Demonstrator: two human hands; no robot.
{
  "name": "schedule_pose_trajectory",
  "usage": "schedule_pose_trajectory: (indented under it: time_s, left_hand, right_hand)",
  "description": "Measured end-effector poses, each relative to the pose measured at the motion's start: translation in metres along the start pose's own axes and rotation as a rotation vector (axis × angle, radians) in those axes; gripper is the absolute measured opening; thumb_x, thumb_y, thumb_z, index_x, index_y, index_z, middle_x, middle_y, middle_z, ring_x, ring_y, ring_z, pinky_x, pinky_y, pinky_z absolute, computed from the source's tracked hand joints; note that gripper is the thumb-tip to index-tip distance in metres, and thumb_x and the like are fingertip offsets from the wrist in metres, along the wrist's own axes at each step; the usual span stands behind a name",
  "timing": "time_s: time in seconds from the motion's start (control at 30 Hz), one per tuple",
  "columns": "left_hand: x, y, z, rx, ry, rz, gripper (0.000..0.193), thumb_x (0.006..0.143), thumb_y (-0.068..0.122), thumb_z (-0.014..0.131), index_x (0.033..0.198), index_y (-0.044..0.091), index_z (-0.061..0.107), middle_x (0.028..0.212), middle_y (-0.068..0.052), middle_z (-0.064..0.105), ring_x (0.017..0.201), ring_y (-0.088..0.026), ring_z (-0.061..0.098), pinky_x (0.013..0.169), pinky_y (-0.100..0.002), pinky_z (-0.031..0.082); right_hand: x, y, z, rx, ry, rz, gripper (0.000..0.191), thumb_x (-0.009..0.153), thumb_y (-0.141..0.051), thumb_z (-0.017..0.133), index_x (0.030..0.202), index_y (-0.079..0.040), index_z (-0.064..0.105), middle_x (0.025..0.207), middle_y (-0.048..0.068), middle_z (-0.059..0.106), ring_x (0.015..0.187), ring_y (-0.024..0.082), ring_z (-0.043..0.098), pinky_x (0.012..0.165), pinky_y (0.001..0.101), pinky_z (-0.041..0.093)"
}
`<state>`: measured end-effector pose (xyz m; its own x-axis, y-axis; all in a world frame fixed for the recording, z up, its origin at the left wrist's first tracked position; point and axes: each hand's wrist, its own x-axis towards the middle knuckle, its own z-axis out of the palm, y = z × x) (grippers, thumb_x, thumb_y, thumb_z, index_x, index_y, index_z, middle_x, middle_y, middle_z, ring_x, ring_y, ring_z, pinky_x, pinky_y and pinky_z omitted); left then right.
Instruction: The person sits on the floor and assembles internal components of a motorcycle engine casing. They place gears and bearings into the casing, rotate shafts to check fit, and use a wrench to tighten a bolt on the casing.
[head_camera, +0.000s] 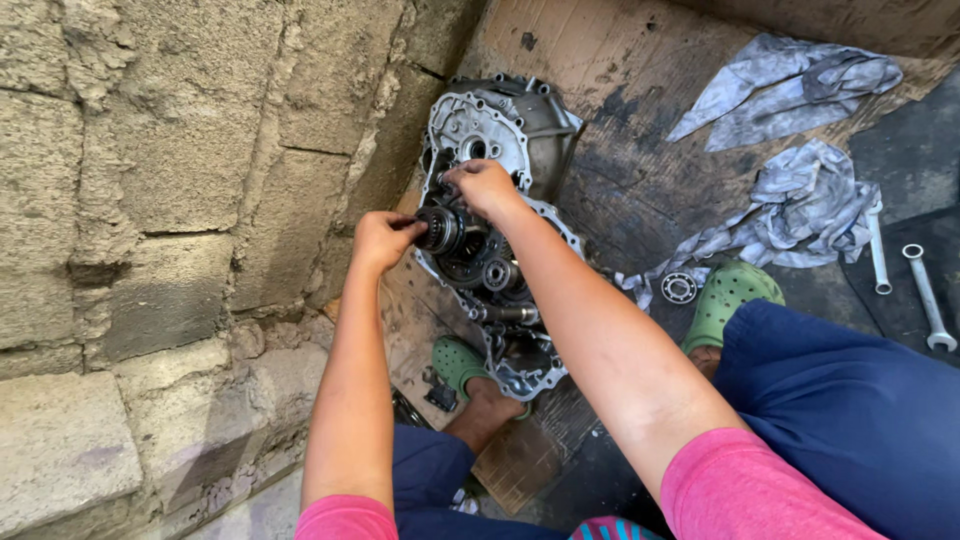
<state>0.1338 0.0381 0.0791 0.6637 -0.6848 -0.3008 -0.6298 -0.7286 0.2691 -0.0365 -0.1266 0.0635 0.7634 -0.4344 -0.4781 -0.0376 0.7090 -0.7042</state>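
Left fingers closed on gear shaft, right hand gripping its top, gearbox casing hard against block wall

Gearbox casing leans against wall; wrenches lie right.

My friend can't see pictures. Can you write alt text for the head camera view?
A person's left hand and right hand grip a gear cluster inside an open metal gearbox casing beside a block wall; rags and wrenches lie nearby.

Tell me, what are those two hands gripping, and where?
Left hand grips the outer end of a gear cluster in the gearbox casing; right hand rests on its top.
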Motion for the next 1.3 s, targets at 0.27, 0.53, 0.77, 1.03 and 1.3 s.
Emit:
schedule_pose_trajectory:
  time_s: [0.27,0.53,0.77,1.03,1.3]
  left_hand:
    - [-0.002,0.007,0.005,0.017,0.035,-0.181,0.039,0.079,0.035,0.086,0.101,0.004,0.080,0.082,-0.016,0.077,0.068,-0.024,0.074,0.068,-0.037,0.057]
    - [-0.013,0.020,-0.009,0.108,0.117,0.038,0.036,0.076,0.031,0.085,0.104,0.009,0.080,0.091,-0.019,0.076,0.083,-0.031,0.075,0.079,-0.040,0.058]
    - [-0.026,0.025,-0.008,0.112,0.179,-0.062,0.034,0.076,0.034,0.085,0.099,0.009,0.082,0.092,-0.018,0.076,0.086,-0.033,0.074,0.080,-0.042,0.057]
    - [-0.118,0.019,-0.077,-0.246,0.365,0.037,0.042,0.076,0.037,0.085,0.103,0.005,0.079,0.082,-0.016,0.076,0.073,-0.026,0.073,0.069,-0.038,0.056]
    - [-0.225,0.067,-0.078,-0.474,0.315,0.223,0.038,0.076,0.032,0.083,0.104,0.006,0.078,0.082,-0.014,0.078,0.072,-0.025,0.074,0.068,-0.038,0.056]
  right_hand:
    - [0.001,0.003,-0.005,-0.024,0.019,-0.057,0.021,0.090,-0.026,0.071,0.101,-0.009,0.078,0.079,0.002,0.071,0.063,0.012,0.062,0.049,0.0300,0.047]
    - [-0.013,-0.015,-0.003,-0.072,0.047,-0.006,0.023,0.087,-0.028,0.076,0.100,-0.008,0.076,0.079,0.002,0.069,0.064,0.013,0.062,0.050,0.0283,0.046]
    - [-0.016,-0.009,-0.014,-0.165,0.030,-0.119,0.025,0.092,-0.028,0.075,0.103,-0.006,0.079,0.084,0.005,0.071,0.065,0.013,0.060,0.055,0.0291,0.049]
    - [-0.097,-0.026,0.045,-0.444,-0.165,-0.209,0.038,0.095,-0.036,0.069,0.116,-0.005,0.075,0.093,0.012,0.075,0.078,0.022,0.071,0.062,0.0368,0.060]
    - [-0.196,0.010,0.083,-0.058,-0.572,0.005,0.073,0.097,-0.071,0.039,0.153,-0.024,0.045,0.150,0.004,0.052,0.131,0.029,0.055,0.089,0.0635,0.053]
